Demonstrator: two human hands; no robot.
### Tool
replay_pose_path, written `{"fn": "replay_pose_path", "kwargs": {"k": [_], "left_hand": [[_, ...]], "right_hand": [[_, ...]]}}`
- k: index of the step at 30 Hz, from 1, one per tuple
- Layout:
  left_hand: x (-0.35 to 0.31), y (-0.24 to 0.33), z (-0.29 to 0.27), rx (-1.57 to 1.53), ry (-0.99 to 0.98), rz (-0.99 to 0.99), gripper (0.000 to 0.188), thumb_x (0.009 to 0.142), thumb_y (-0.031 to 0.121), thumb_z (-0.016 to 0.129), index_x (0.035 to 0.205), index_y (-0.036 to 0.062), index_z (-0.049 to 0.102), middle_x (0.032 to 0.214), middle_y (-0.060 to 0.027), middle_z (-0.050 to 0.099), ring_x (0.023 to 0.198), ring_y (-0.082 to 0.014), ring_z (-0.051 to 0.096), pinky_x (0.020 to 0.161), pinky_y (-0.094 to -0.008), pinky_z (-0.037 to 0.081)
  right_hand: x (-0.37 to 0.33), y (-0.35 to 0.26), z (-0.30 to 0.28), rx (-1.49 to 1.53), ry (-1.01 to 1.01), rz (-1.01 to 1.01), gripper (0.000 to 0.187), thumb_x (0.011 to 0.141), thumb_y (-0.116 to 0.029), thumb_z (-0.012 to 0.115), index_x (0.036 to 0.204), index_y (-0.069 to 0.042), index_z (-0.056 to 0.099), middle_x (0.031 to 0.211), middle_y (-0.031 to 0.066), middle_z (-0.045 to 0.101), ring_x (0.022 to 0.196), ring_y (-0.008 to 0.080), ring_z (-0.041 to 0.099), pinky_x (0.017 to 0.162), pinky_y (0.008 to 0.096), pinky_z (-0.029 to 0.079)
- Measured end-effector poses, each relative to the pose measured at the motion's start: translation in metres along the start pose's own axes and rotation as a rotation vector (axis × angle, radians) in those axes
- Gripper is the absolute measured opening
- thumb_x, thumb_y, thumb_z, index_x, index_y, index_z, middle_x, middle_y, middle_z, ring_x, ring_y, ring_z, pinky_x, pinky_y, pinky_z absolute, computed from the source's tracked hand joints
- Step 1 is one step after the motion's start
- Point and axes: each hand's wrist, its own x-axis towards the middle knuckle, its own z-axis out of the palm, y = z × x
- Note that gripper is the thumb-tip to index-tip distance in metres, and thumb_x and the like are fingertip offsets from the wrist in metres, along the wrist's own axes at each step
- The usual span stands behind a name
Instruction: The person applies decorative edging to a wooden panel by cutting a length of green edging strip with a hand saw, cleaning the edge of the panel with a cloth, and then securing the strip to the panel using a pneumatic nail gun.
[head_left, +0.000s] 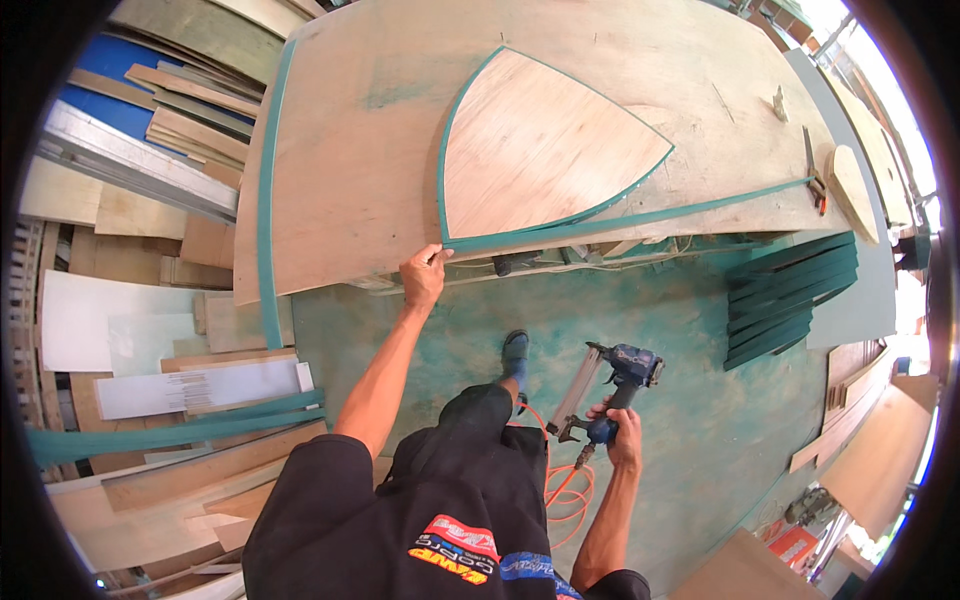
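A wedge-shaped plywood panel (pixel 550 140) with curved sides and a thin green edging lies on the big plywood worktop. At the panel's near corner my left hand (pixel 424 278) is closed, pinching the end of a long green strip (pixel 720 201). From there the strip runs along the worktop's near side to the right. My right hand (pixel 625 438) grips the handle of a blue air nailer (pixel 632 368), held low over the floor, away from the panel. An orange air hose (pixel 568 494) hangs in loops below the nailer.
The plywood worktop (pixel 340 160) carries a handsaw (pixel 813 165) and a rounded wood offcut (pixel 851 195) at right. Beyond its near right edge sits a stack of dark green strips (pixel 790 298). Boards (pixel 195 100) crowd the left side. Another green strip (pixel 266 200) crosses the worktop's left end.
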Motion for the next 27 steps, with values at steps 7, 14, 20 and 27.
{"fn": "replay_pose_path", "kwargs": {"k": [7,14,20,27], "left_hand": [[0.006,0.005,-0.002,-0.020,-0.035,0.173,0.015,0.085,0.010,0.080,0.090,-0.0020,0.072,0.065,-0.0198,0.052,0.054,-0.0166,0.042,0.052,-0.0321,0.042],[0.026,0.010,-0.018,0.006,-0.039,0.491,0.026,0.077,0.003,0.083,0.102,0.0009,0.074,0.099,-0.0133,0.072,0.091,-0.0232,0.069,0.076,-0.0348,0.056],[0.060,-0.020,-0.022,0.076,-0.258,0.885,0.035,0.070,0.003,0.087,0.103,0.0041,0.076,0.109,-0.0106,0.071,0.108,-0.0267,0.065,0.087,-0.0375,0.057],[0.105,-0.018,-0.030,-0.070,-0.572,1.026,0.030,0.068,0.005,0.088,0.096,0.0023,0.077,0.096,-0.0082,0.071,0.095,-0.0249,0.065,0.080,-0.0359,0.056]], "right_hand": [[-0.001,0.067,0.036,-0.080,0.175,0.040,0.021,0.091,-0.019,0.069,0.088,-0.002,0.056,0.065,0.0046,0.055,0.053,0.0175,0.058,0.053,0.0351,0.052],[-0.034,0.109,0.103,0.278,0.099,-0.006,0.028,0.097,-0.032,0.069,0.092,-0.007,0.056,0.062,0.0010,0.049,0.052,0.0165,0.055,0.057,0.0347,0.055],[-0.015,0.164,0.203,0.650,-0.028,-0.193,0.053,0.106,-0.044,0.051,0.142,-0.005,0.047,0.062,-0.0040,0.042,0.055,0.0106,0.049,0.066,0.0324,0.055],[0.029,0.199,0.346,0.835,0.075,-0.294,0.051,0.104,-0.043,0.056,0.137,-0.005,0.050,0.062,-0.0031,0.046,0.058,0.0137,0.056,0.069,0.0349,0.054]]}}
